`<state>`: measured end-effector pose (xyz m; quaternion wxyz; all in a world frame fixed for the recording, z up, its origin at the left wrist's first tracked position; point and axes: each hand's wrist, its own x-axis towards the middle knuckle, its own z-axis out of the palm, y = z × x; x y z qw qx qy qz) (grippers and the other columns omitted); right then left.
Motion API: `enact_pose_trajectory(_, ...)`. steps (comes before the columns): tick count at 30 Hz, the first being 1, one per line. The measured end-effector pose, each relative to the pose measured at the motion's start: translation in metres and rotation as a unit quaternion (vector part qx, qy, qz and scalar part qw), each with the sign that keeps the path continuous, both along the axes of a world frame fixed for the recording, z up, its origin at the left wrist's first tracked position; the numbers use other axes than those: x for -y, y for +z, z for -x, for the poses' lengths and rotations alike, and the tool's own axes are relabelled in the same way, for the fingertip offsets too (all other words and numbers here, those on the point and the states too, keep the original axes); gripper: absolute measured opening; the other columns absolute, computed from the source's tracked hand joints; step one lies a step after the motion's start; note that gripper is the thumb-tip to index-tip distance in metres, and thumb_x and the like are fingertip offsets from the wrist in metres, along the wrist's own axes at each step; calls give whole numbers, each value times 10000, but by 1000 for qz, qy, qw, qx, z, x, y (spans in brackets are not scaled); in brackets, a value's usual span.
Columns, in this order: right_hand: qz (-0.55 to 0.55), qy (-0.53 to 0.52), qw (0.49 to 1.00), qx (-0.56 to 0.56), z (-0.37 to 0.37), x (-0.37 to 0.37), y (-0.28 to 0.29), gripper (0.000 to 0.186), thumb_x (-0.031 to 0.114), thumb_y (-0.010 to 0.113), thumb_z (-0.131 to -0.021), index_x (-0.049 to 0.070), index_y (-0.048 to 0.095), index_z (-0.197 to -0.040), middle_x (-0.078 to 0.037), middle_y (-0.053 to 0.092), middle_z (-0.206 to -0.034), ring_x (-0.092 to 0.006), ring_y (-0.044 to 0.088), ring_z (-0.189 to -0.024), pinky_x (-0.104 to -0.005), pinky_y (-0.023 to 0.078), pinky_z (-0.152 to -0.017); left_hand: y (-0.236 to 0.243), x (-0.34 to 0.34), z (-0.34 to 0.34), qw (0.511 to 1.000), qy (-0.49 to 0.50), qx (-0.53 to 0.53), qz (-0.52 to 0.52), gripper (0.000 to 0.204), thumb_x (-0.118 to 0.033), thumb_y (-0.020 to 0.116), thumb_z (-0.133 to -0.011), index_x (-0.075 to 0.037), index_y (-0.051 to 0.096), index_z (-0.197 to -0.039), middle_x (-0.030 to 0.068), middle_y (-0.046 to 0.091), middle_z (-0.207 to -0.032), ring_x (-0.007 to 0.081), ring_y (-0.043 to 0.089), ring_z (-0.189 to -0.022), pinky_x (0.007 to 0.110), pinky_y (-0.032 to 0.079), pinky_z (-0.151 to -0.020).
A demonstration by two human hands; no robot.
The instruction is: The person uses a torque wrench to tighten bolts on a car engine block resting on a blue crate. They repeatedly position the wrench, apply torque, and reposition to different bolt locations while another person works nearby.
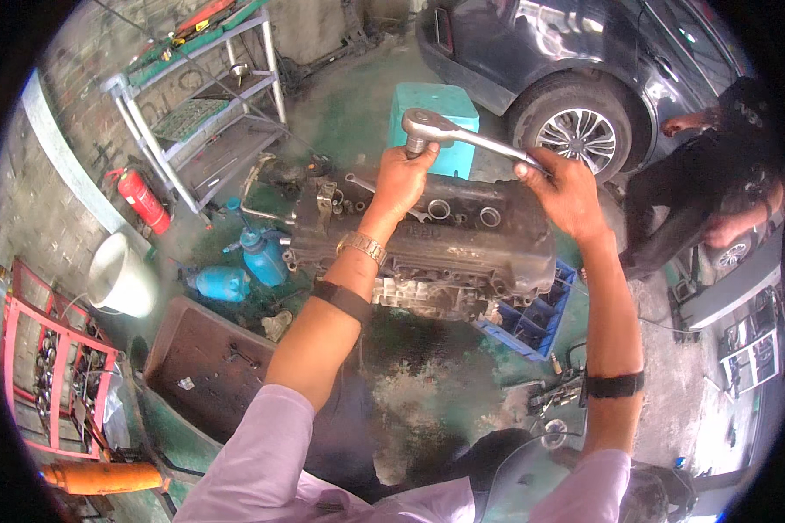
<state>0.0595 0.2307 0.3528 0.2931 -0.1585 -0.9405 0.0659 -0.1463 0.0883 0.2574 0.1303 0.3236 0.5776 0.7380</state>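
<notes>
A chrome ratchet wrench (475, 137) is raised above the engine, its head to the left and its handle slanting down to the right. My left hand (401, 183) closes its fingers around the socket under the ratchet head. The fingers of my right hand (564, 190) wrap the handle's end. Below both hands sits a greasy engine (506, 240) with a dark cover and round openings on top. Behind my left wrist lies a spanner (359, 182) on the cover, partly hidden by the wrist.
A teal box (462, 109) and a dark car (532, 52) stand beyond the engine. Blue sprayer bottles (263, 259), a brown tray (192, 349) and a white bucket (124, 275) are left. A blue crate (539, 336) sits at the engine's right; another person (715, 179) is farther right.
</notes>
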Motion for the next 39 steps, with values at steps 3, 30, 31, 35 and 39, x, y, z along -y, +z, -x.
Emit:
enact_pose_trajectory(3, -21, -24, 999, -18, -4, 9, -4, 361, 428, 627, -913, 74, 698, -931, -216, 640, -711, -419, 648, -718, -488, 495, -647, 1, -1, -4, 1000, 3, 7, 9, 290, -299, 693, -926, -66, 620, -768, -66, 489, -583, 45, 389, -445, 256, 274, -399)
enact_pose_trajectory(30, -91, -68, 994, 1, 0, 38, 8, 379, 435, 592, -940, 76, 628, -824, -200, 619, -685, -432, 616, -698, -504, 453, -608, 2, 5, -10, 997, 72, -31, 2, 383, -296, 671, -935, 47, 612, -773, 18, 562, -628, 114, 477, -583, 338, 386, -535)
enact_pose_trajectory(31, -86, -64, 994, 7, -1, 39, 9, 384, 437, 590, -941, 74, 625, -822, -202, 614, -679, -434, 613, -696, -504, 450, -605, 1, 5, -10, 997, 68, -26, 11, 385, -295, 672, -935, 47, 612, -767, 22, 563, -626, 114, 478, -581, 338, 388, -536)
enact_pose_trajectory(35, -79, -53, 995, 16, 1, 32, 11, 397, 445, 586, -944, 68, 616, -821, -207, 601, -668, -440, 603, -695, -507, 440, -598, 4, 2, -10, 995, 92, -27, -15, 411, -260, 694, -919, 87, 599, -721, 158, 607, -612, 210, 510, -572, 407, 450, -590)
enact_pose_trajectory(39, -64, -44, 997, -13, 10, 21, 2, 400, 443, 585, -947, 66, 608, -814, -207, 598, -665, -446, 598, -695, -511, 436, -598, 7, 2, -9, 996, 82, -25, 13, 406, -270, 697, -916, 93, 610, -756, 188, 608, -621, 223, 517, -574, 412, 454, -599)
